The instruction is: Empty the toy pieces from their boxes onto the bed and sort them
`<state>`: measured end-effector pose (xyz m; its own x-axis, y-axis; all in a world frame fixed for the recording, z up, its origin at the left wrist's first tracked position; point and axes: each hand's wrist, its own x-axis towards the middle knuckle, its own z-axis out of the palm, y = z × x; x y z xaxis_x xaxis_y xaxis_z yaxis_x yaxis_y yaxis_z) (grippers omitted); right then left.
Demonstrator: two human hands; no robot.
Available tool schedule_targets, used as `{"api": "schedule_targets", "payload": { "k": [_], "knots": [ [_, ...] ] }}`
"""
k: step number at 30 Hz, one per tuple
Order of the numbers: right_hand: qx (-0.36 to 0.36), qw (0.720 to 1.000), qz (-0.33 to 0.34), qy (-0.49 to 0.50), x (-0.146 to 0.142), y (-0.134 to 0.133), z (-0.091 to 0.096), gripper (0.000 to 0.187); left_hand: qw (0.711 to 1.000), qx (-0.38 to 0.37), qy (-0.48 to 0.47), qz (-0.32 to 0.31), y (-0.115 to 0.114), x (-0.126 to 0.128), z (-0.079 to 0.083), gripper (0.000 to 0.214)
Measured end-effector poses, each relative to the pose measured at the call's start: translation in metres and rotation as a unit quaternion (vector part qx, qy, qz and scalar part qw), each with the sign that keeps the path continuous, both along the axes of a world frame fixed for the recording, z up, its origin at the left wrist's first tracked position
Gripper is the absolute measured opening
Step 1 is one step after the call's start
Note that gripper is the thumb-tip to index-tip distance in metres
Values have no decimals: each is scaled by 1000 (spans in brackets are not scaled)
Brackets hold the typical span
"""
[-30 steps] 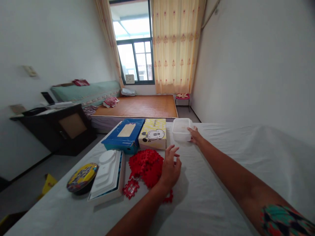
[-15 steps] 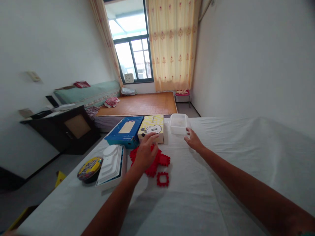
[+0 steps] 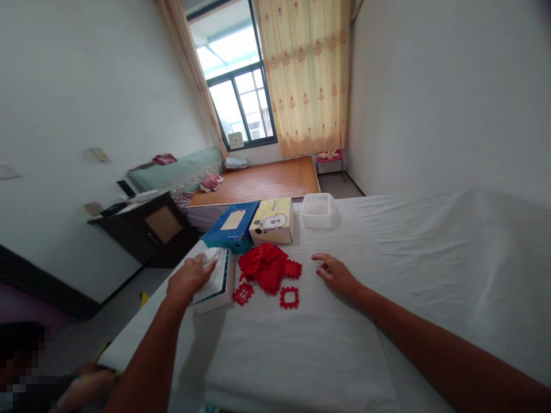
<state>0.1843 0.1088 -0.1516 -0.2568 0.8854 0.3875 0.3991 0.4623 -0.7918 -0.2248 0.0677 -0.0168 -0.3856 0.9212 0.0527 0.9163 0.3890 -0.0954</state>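
Your left hand [image 3: 189,279] and right hand [image 3: 338,275] are bare, and both forearms [image 3: 430,351] are uncovered along all the length that shows, wrists included.

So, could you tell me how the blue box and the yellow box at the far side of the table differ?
The blue box is lower and longer; the yellow box is shorter and stands taller. The blue box has a plain pale panel on its top, while the yellow box shows a cartoon animal on its front. Both are closed and sit side by side.
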Motion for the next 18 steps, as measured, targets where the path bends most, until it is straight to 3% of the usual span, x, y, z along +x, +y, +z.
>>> {"api": "schedule_targets", "payload": {
  "k": [5,8,12,15,18],
  "knots": [
    [-5,1000,-3,-8,5,-4,3,35,999,-36,-10,21,9,7,2,78],
    [-5,1000,3,-14,5,-8,6,35,999,-41,-9,25,4,10,13,72],
    [1,1000,9,8,3,-13,14,35,998,49,16,31,-21,27,40,65],
    [-18,999,20,42,-2,-18,24,31,987,150,-32,-54,-39,68,52,64],
    [-105,984,95,112,-7,-25,34,34,947,159,-154,-233,-44,128,36,57]
  ]
}}
